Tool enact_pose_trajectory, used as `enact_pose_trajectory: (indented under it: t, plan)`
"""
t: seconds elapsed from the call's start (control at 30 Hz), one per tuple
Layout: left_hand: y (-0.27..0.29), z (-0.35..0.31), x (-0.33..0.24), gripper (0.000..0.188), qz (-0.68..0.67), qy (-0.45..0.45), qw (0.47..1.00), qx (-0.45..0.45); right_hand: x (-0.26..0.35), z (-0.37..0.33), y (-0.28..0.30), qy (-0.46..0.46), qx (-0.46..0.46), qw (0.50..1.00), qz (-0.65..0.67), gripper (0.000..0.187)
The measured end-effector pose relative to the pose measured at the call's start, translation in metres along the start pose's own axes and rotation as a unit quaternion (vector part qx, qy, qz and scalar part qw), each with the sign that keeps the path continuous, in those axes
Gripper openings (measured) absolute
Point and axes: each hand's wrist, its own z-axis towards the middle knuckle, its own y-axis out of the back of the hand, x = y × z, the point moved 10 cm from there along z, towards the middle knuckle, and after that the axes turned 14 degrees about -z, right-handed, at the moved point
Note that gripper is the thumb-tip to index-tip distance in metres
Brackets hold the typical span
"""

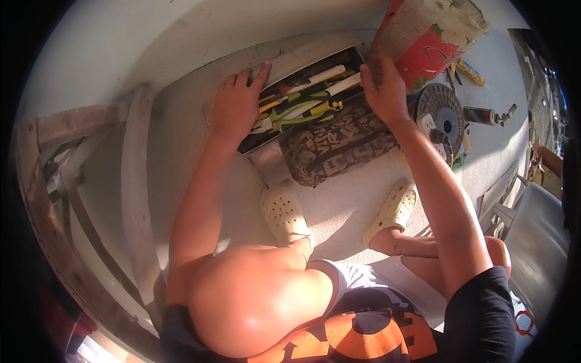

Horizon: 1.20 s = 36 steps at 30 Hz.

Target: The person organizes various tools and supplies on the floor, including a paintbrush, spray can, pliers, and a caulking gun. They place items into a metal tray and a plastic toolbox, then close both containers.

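Open toolbox between the left hand, fingers spread, and the right hand, thumb apart from curled fingers; whether these grip it cannot be told. Green-handled pliers lie inside, near the left fingers.

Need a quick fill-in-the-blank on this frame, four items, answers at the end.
1. The pliers nearest the left hand have ____ handles.
2. The patterned pouch lies ____ the open toolbox and the clogs.
3. The dark reel is nearer the person's ____ hand.
4. The perforated clogs are ____ in colour.

Missing words: green; between; right; cream.
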Motion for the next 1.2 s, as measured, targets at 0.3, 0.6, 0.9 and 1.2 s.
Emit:
enact_pose_trajectory:
  t: [0.3,0.6,0.9,1.2]
  plan:
    - [-0.010,-0.008,-0.011,0.067,-0.074,0.002,0.996,-0.048,-0.018,-0.088,-0.015,0.017,0.287,0.859,-0.423,0.080]
    - [-0.014,-0.011,-0.007,0.060,-0.075,-0.010,0.994,-0.079,0.039,-0.178,0.050,-0.018,0.461,0.795,-0.393,0.061]
    - [-0.010,0.002,-0.005,0.066,-0.163,0.013,0.983,-0.079,0.005,-0.355,0.044,-0.012,0.777,0.533,-0.336,0.048]
    - [-0.007,0.014,-0.037,0.115,-0.151,-0.011,0.988,-0.016,0.012,-0.148,-0.093,0.334,0.181,0.827,-0.414,0.028]
